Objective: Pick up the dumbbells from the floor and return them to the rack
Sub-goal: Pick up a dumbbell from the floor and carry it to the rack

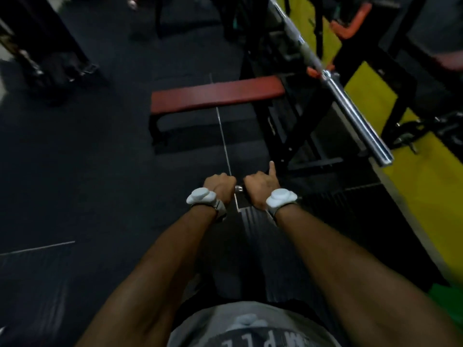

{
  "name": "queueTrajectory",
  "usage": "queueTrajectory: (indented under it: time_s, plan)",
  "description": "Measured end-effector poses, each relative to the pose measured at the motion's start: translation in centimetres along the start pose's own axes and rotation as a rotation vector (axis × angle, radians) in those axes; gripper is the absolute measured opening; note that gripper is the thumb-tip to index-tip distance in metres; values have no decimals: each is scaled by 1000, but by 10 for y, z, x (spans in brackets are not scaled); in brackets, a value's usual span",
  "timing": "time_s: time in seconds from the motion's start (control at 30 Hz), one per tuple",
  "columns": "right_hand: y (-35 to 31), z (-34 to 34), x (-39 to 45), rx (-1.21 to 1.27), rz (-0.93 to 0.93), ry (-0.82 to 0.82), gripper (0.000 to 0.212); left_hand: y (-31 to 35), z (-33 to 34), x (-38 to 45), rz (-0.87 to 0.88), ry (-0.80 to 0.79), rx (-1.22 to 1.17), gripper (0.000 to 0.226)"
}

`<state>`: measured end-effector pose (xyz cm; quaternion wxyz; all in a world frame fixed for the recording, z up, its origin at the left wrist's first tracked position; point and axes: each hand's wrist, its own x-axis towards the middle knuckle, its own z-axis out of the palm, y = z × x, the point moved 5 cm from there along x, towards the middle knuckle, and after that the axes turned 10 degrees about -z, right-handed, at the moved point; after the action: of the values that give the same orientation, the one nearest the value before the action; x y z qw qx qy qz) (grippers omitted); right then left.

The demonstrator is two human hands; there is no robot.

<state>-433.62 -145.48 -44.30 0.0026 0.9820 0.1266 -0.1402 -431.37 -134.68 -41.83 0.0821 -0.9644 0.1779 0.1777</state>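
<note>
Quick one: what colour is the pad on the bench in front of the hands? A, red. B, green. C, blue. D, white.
A: the bench pad beyond the left hand and right hand is dark red, on a black frame.

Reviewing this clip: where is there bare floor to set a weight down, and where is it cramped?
Bare dark floor lies open left of the red bench and the left hand. Right of the right hand it is crowded: bench frame, chrome barbell, yellow wall.
</note>
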Motion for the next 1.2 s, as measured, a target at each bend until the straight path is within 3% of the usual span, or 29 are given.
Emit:
queueTrajectory:
  time_s: [0.13, 0.33, 0.67, 0.9, 1.1, 1.2]
  plan:
    - [-79, -37, 79, -39, -92, 27, 18, -111, -10, 15, -67, 89, -22, 19]
    - [-155, -73, 160, -82, -177, 115, 16, -221, -20, 21, -160, 110, -29, 23]
    - [-261, -95, 298, -128, -413, 51, 29, -381, -10, 57, -306, 152, -84, 19]
    - [-310, -103, 414, -122, -577, 20, 27, -474, 11, 116, -443, 63, -85, 19]
    - [-346, -130, 512, -120, -706, -33, 30, -553, -9, 170, -573, -44, -49, 24]
    - [-360, -156, 565, -150, -769, 22, 31, -593, -23, 202, -651, -18, -65, 24]
